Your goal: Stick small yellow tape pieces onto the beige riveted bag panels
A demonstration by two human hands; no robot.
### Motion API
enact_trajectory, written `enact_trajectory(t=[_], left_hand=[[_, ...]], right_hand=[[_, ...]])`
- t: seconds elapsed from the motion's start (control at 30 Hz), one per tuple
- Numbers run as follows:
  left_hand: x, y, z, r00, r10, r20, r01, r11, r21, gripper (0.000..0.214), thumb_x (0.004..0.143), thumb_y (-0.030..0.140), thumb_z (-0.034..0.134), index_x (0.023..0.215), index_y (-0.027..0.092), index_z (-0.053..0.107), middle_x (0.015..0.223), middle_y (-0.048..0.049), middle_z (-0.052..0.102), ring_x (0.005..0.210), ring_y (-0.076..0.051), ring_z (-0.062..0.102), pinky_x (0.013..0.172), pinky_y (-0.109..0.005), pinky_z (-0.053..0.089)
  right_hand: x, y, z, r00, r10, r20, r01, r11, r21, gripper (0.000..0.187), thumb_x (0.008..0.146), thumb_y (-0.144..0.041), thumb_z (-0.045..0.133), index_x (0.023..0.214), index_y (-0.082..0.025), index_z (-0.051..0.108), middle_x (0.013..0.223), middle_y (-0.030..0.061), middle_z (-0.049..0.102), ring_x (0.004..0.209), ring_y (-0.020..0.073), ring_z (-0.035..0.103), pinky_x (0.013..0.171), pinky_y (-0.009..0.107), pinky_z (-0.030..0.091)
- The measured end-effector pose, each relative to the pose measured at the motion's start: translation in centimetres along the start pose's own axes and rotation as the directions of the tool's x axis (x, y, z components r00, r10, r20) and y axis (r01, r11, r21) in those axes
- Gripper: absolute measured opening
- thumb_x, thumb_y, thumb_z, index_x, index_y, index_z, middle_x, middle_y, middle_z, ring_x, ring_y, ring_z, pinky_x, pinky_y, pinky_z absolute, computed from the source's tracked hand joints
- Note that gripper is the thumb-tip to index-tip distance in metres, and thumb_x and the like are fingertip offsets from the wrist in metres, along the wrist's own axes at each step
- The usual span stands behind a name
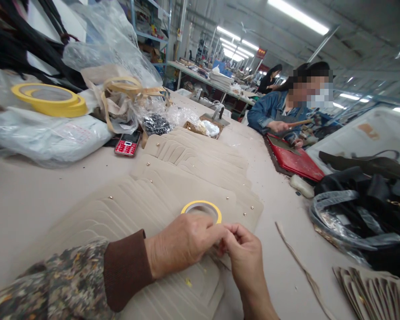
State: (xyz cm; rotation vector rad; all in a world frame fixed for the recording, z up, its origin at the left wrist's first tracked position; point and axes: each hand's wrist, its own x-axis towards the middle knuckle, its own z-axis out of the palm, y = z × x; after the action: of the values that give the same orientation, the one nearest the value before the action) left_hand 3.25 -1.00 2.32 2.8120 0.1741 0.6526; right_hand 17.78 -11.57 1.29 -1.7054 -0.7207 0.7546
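Observation:
My left hand (182,244) is curled with its fingers pressed together against my right hand (243,253), which pinches at the same spot. What the fingertips hold is too small to make out. Just behind the hands a yellow tape roll (202,209) lies on a fanned row of beige leather pieces (173,178) with small metal studs. The pieces overlap and run from the near edge up the table.
Two larger yellow tape rolls (50,98) rest on plastic bags at left, beside a red phone (128,144). Black bags in plastic (356,209) lie at right. A person in a denim jacket (273,111) works with a hammer over a red mat (295,160).

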Motion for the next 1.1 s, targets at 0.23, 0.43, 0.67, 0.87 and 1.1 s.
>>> enact_trajectory(t=[0.23, 0.43, 0.67, 0.87, 1.1], left_hand=[[0.2, -1.2, 0.6, 0.976, -0.136, 0.169, 0.104, 0.977, 0.185, 0.010, 0.092, 0.009, 0.049, 0.089, 0.018, 0.051, 0.081, -0.0033, 0.058, 0.072, -0.021, 0.055, 0.058, -0.030, 0.044], [0.4, -1.1, 0.8, 0.946, -0.177, 0.272, 0.133, 0.976, 0.174, 0.008, 0.092, 0.010, 0.050, 0.092, 0.019, 0.052, 0.086, -0.0062, 0.060, 0.078, -0.024, 0.056, 0.061, -0.033, 0.049], [0.3, -0.9, 0.4, 0.946, -0.168, 0.276, 0.131, 0.980, 0.149, 0.009, 0.093, 0.011, 0.047, 0.093, 0.018, 0.053, 0.086, -0.0064, 0.059, 0.078, -0.024, 0.056, 0.062, -0.034, 0.050], [0.2, -1.0, 0.5, 0.956, -0.138, 0.259, 0.097, 0.982, 0.165, 0.008, 0.091, 0.010, 0.050, 0.092, 0.017, 0.052, 0.085, -0.0058, 0.059, 0.078, -0.023, 0.054, 0.062, -0.033, 0.049], [-0.1, -1.1, 0.8, 0.954, -0.168, 0.249, 0.123, 0.975, 0.183, 0.012, 0.088, 0.006, 0.053, 0.092, 0.018, 0.052, 0.087, -0.0068, 0.058, 0.082, -0.023, 0.052, 0.063, -0.031, 0.046]], right_hand=[[2.9, 1.4, -3.4, 0.988, 0.150, 0.026, -0.150, 0.988, -0.027, 0.046, 0.064, -0.053, 0.079, 0.080, -0.011, 0.071, 0.059, 0.0024, 0.066, 0.047, 0.0100, 0.054, 0.047, 0.021, 0.045], [3.0, 2.1, -2.8, 0.992, 0.117, 0.039, -0.105, 0.969, -0.222, 0.044, 0.069, -0.055, 0.073, 0.080, -0.013, 0.072, 0.057, 0.0007, 0.063, 0.047, 0.0109, 0.052, 0.045, 0.021, 0.043], [3.1, 1.6, -1.8, 0.996, -0.065, 0.054, 0.084, 0.827, -0.556, 0.034, 0.079, -0.050, 0.059, 0.073, -0.019, 0.072, 0.055, 0.0012, 0.065, 0.050, 0.0161, 0.056, 0.049, 0.025, 0.042], [3.5, 1.6, -1.8, 0.981, -0.165, 0.099, 0.188, 0.717, -0.672, 0.024, 0.082, -0.042, 0.056, 0.081, -0.023, 0.072, 0.050, -0.0012, 0.064, 0.048, 0.0177, 0.059, 0.050, 0.026, 0.042], [2.7, 2.9, -3.6, 0.986, -0.164, 0.030, 0.156, 0.851, -0.501, 0.035, 0.083, -0.054, 0.060, 0.083, -0.020, 0.068, 0.061, 0.0009, 0.067, 0.054, 0.0170, 0.059, 0.054, 0.026, 0.045]])
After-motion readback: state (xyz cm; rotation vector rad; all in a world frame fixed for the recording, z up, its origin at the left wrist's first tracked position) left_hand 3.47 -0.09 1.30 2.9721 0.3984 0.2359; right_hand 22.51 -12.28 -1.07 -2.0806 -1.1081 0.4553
